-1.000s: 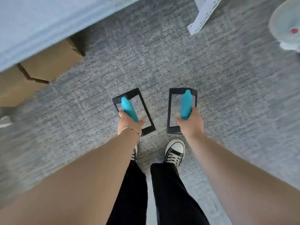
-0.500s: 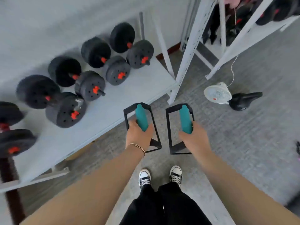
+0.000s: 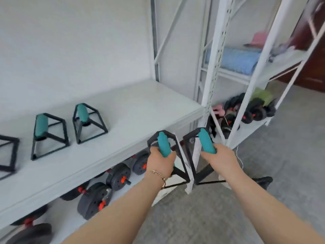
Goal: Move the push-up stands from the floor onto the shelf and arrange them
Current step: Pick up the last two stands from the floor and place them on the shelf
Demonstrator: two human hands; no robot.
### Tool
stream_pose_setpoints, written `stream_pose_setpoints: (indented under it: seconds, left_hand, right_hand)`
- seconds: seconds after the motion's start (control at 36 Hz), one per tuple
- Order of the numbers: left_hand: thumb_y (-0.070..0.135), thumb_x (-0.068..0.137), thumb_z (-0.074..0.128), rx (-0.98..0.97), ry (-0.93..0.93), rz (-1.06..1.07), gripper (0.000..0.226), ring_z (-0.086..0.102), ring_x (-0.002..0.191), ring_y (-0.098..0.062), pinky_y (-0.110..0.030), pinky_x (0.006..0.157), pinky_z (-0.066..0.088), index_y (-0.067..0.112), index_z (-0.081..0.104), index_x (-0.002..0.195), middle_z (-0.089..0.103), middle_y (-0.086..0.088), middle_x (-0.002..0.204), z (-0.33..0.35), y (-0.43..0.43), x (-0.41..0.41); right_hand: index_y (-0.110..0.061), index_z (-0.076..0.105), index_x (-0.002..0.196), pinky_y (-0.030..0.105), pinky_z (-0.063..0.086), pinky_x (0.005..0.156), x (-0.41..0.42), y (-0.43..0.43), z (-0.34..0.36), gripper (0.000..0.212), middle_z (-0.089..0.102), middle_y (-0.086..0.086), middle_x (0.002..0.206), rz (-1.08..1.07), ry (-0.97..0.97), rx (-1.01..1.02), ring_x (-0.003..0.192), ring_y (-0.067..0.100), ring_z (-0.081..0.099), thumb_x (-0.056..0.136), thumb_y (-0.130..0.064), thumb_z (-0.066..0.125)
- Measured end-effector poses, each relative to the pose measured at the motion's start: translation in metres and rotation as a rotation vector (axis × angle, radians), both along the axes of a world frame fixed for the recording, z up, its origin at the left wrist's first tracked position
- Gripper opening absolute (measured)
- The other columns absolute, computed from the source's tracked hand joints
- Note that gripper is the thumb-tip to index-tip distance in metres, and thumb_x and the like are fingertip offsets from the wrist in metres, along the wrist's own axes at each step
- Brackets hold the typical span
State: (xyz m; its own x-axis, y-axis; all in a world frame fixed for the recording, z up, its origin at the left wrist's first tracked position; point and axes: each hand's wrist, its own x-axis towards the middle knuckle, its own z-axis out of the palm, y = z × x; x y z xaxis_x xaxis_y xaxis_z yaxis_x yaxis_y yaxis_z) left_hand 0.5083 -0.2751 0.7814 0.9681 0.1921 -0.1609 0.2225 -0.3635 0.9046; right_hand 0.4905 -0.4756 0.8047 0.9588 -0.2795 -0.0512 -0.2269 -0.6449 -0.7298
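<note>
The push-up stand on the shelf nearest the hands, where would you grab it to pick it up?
Probably by the teal padded bar on top of that push-up stand, coming down from above. The bar lies level at the peak of the black frame, with open space beneath for fingers to wrap round. Both hands, left hand and right hand, hold their stands that way.

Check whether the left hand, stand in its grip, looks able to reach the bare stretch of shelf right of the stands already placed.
Probably yes. The left hand holds its push-up stand just off the shelf edge, with nothing between it and that bare stretch.
</note>
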Motion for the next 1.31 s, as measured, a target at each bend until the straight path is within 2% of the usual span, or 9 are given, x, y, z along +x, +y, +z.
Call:
stream_pose_setpoints:
  seconds: [0.17,0.31,0.39,0.64,0.75,0.92,1.08,1.17,1.31]
  left_hand:
    - [0.040,0.076,0.070,-0.086,-0.099,0.002,0.034,0.062,0.056,-0.016,-0.021,0.035,0.045,0.025,0.042,0.086,0.057,-0.005,0.085,0.060,0.004,0.019]
    - [0.041,0.075,0.070,-0.093,-0.148,0.110,0.034,0.066,0.061,-0.020,-0.037,0.049,0.058,0.024,0.042,0.084,0.059,-0.005,0.083,0.093,0.015,0.051]
    - [0.036,0.076,0.071,-0.165,-0.157,0.158,0.033,0.063,0.053,-0.019,-0.030,0.040,0.052,0.021,0.043,0.087,0.058,-0.009,0.085,0.104,0.023,0.078]
    - [0.040,0.078,0.069,-0.078,-0.165,0.285,0.040,0.063,0.057,-0.020,-0.024,0.042,0.049,0.022,0.046,0.106,0.060,-0.006,0.087,0.100,0.053,0.178]
    - [0.042,0.080,0.065,-0.013,-0.125,0.378,0.039,0.059,0.057,-0.019,-0.021,0.039,0.045,0.021,0.050,0.109,0.062,-0.007,0.085,0.091,0.064,0.226]
    - [0.039,0.080,0.066,0.002,-0.038,0.540,0.034,0.062,0.056,-0.018,-0.021,0.038,0.045,0.023,0.048,0.105,0.063,-0.007,0.081,0.074,0.075,0.275]
    - [0.039,0.079,0.064,0.071,0.011,0.600,0.020,0.058,0.047,-0.016,-0.024,0.038,0.050,0.029,0.047,0.078,0.061,-0.006,0.074,0.062,0.080,0.294]
    - [0.041,0.081,0.063,0.071,0.048,0.611,0.019,0.059,0.044,-0.014,-0.024,0.041,0.052,0.027,0.049,0.081,0.063,-0.008,0.077,0.056,0.083,0.299]
    - [0.041,0.080,0.063,0.089,0.049,0.630,0.019,0.058,0.044,-0.012,-0.022,0.040,0.049,0.029,0.049,0.079,0.066,-0.009,0.082,0.051,0.085,0.305]
  right_hand:
    - [-0.019,0.061,0.084,0.030,0.040,0.050,0.024,0.006,0.055,0.019,0.064,0.003,0.073,0.006,-0.112,0.049,0.062,0.016,0.059,0.079,-0.035,0.069]
    - [-0.020,0.060,0.084,0.029,0.039,0.050,0.063,0.001,0.080,0.022,0.065,0.004,0.075,0.044,-0.130,0.056,0.062,0.017,0.059,0.078,-0.040,0.066]
    - [-0.021,0.061,0.090,0.029,0.042,0.053,0.095,0.000,0.084,0.024,0.065,0.003,0.078,0.085,-0.132,0.085,0.065,0.017,0.061,0.079,-0.041,0.068]
    - [-0.019,0.058,0.111,0.028,0.043,0.056,0.223,0.018,0.064,0.035,0.065,0.001,0.082,0.268,-0.161,0.129,0.072,0.014,0.062,0.087,-0.044,0.060]
    - [-0.025,0.046,0.132,0.025,0.038,0.053,0.290,0.034,0.065,0.048,0.062,-0.007,0.084,0.339,-0.140,0.125,0.071,0.009,0.060,0.087,-0.037,0.056]
    - [-0.032,0.033,0.142,0.028,0.045,0.057,0.360,0.069,0.058,0.063,0.056,-0.010,0.089,0.490,-0.039,0.126,0.071,0.014,0.062,0.082,-0.033,0.052]
    - [-0.030,0.046,0.123,0.038,0.057,0.068,0.391,0.095,0.051,0.042,0.061,-0.002,0.084,0.591,0.002,0.098,0.072,0.021,0.064,0.081,-0.029,0.050]
    - [-0.026,0.049,0.106,0.037,0.055,0.067,0.402,0.101,0.044,0.025,0.062,0.001,0.080,0.628,-0.005,0.071,0.070,0.022,0.063,0.081,-0.027,0.050]
    - [-0.023,0.050,0.106,0.035,0.051,0.065,0.414,0.107,0.035,0.025,0.061,0.002,0.079,0.667,0.000,0.068,0.068,0.022,0.061,0.081,-0.025,0.051]
